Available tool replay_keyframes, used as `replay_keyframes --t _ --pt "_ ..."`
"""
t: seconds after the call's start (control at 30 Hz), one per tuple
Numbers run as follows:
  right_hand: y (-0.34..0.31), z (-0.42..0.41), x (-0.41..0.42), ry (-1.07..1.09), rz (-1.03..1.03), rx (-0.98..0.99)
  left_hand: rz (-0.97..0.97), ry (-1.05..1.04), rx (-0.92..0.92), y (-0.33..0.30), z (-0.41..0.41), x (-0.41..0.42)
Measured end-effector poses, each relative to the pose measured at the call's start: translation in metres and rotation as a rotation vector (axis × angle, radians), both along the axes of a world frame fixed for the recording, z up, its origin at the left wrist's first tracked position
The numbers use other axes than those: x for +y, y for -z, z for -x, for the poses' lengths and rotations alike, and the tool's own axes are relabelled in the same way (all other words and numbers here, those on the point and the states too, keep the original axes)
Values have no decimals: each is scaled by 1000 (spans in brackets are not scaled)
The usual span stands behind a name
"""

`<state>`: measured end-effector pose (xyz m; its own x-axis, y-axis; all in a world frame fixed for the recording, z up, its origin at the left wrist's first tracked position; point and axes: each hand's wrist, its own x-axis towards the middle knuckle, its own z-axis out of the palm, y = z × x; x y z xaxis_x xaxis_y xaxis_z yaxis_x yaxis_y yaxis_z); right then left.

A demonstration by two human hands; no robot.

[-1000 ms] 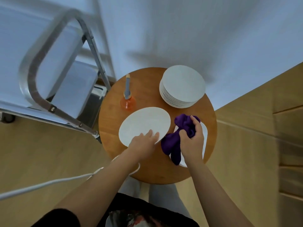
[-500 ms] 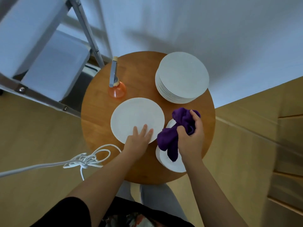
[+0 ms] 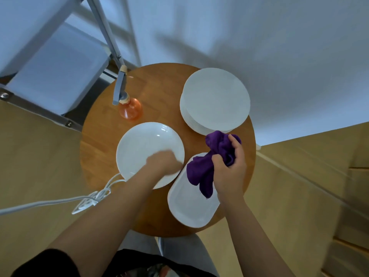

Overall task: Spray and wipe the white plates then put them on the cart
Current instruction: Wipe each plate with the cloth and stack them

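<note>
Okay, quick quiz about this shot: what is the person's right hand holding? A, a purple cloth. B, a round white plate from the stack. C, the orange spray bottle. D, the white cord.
A: the right hand grips a bunched purple cloth above the oblong white plate, while the orange spray bottle stands untouched on the round wooden table.

Round white plate (image 3: 147,144) lies flat, face up, on the table. Plate stack (image 3: 215,100) stands behind; orange spray bottle (image 3: 129,108) upright nearby.
</note>
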<state>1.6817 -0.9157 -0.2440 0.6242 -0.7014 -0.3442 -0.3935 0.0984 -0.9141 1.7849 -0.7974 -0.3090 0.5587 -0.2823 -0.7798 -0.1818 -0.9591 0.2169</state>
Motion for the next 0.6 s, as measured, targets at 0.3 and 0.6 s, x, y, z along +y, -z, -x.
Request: replay_keyframes --t 0.3,0.6 --pt "-3 -7 -47 40 4 -50 253 -527 -324 -27 -88 -89" --pt "0 4 -59 48 37 -20 268 -564 -326 -19 -91 -84"
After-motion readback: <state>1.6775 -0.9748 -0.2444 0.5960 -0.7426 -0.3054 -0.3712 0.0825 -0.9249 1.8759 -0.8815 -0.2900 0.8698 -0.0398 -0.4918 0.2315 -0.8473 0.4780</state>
